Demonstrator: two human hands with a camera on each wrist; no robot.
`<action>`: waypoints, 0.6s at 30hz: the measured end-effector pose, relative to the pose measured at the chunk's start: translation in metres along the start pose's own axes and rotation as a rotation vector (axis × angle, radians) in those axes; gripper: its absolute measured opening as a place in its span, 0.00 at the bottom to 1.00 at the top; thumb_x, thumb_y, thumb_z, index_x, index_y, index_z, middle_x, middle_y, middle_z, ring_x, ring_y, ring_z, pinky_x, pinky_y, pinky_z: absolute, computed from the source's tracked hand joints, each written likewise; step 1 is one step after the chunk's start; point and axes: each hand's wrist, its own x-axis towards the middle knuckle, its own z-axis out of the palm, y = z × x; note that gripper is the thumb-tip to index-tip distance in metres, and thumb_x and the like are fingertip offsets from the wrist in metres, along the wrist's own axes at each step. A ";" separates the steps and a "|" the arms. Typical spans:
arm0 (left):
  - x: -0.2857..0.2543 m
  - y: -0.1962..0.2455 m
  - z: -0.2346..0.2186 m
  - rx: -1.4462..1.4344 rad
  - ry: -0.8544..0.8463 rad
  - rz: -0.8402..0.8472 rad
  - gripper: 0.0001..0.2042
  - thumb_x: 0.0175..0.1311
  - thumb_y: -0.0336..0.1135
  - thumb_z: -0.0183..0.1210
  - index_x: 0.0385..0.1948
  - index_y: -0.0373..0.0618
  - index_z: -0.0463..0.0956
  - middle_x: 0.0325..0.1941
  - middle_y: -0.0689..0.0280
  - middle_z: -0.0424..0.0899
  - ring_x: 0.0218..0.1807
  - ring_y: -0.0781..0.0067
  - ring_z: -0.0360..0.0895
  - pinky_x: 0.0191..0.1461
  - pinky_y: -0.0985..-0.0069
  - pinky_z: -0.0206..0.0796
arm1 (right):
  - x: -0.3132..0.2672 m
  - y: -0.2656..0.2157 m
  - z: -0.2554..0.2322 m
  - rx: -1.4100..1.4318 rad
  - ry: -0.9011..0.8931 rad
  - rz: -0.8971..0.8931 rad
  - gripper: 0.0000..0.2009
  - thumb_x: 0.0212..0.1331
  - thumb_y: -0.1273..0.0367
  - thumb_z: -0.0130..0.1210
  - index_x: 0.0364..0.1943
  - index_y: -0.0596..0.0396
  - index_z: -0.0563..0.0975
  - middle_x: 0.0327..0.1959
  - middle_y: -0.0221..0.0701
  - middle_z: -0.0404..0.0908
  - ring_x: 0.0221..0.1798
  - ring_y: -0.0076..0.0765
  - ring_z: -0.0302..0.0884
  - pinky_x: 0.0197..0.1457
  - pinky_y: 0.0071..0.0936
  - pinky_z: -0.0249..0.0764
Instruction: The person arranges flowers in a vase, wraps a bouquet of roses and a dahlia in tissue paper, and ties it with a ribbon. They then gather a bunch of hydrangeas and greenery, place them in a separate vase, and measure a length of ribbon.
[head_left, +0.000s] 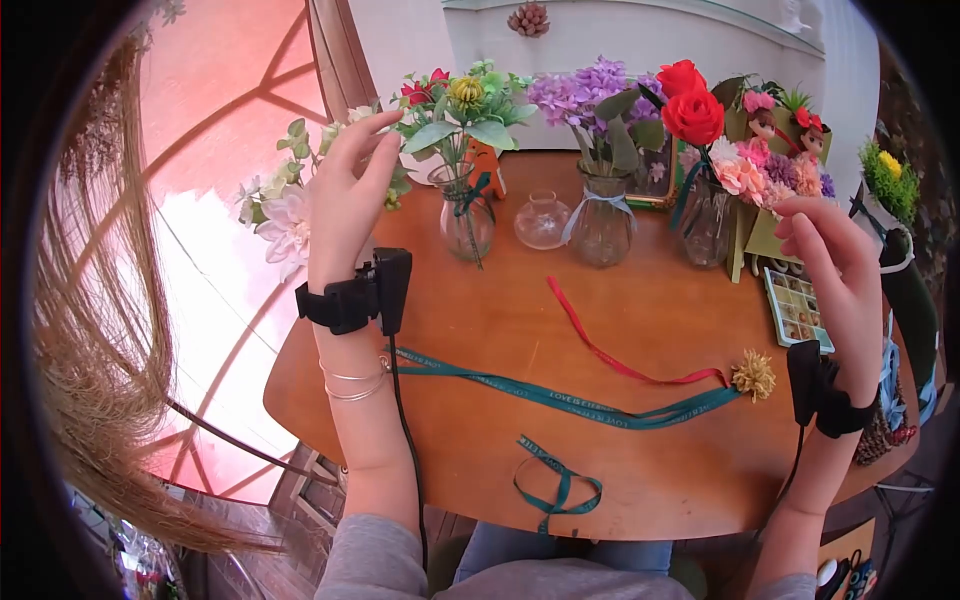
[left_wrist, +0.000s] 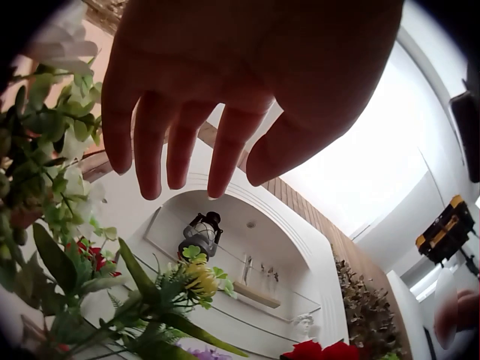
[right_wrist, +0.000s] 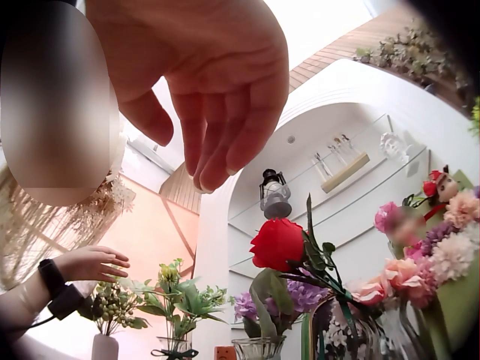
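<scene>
Both hands are raised above the table's sides and hold nothing. The left hand [head_left: 352,190] is up beside the vase with a yellow flower [head_left: 466,92]; its fingers look relaxed and apart in the left wrist view [left_wrist: 225,97]. On the right, the other hand [head_left: 835,265] hangs above the bead box [head_left: 798,310], its fingers loosely bent with nothing between them in the right wrist view [right_wrist: 210,97]. Between the arms lie long green printed ribbons [head_left: 560,398], a red ribbon [head_left: 600,350] and a gold pompom [head_left: 753,376]. A short looped green ribbon [head_left: 560,490] lies near the front edge.
Along the back of the wooden table [head_left: 480,320] stand a small round glass vase [head_left: 543,222], a vase of purple flowers [head_left: 604,235], a vase with red roses [head_left: 706,232] and a green box with dolls and flowers. A woven basket is at the right edge.
</scene>
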 end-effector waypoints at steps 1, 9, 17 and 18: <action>0.000 0.000 0.001 -0.024 -0.026 -0.024 0.13 0.56 0.36 0.50 0.42 0.45 0.72 0.42 0.63 0.73 0.44 0.74 0.70 0.45 0.77 0.63 | 0.000 0.000 0.000 -0.002 -0.001 0.001 0.08 0.55 0.71 0.46 0.34 0.62 0.73 0.27 0.28 0.74 0.31 0.19 0.69 0.35 0.16 0.66; 0.005 -0.021 0.018 -0.077 -0.060 0.019 0.17 0.57 0.37 0.50 0.49 0.45 0.65 0.46 0.61 0.70 0.45 0.71 0.70 0.44 0.76 0.63 | -0.001 -0.005 0.002 -0.026 -0.040 -0.005 0.08 0.54 0.72 0.46 0.33 0.62 0.73 0.25 0.26 0.72 0.30 0.17 0.67 0.33 0.15 0.64; 0.007 -0.055 0.042 -0.059 -0.210 0.027 0.23 0.53 0.36 0.51 0.53 0.45 0.61 0.51 0.56 0.68 0.47 0.62 0.70 0.49 0.72 0.62 | 0.000 -0.002 0.005 -0.049 -0.059 -0.025 0.07 0.54 0.72 0.46 0.31 0.63 0.72 0.23 0.26 0.71 0.28 0.17 0.67 0.31 0.15 0.63; 0.008 -0.057 0.043 -0.028 -0.227 -0.001 0.22 0.53 0.36 0.51 0.52 0.44 0.62 0.50 0.57 0.69 0.47 0.63 0.70 0.48 0.72 0.62 | 0.000 -0.002 0.005 -0.052 -0.063 -0.030 0.07 0.54 0.72 0.46 0.31 0.63 0.72 0.23 0.26 0.71 0.28 0.17 0.67 0.31 0.15 0.63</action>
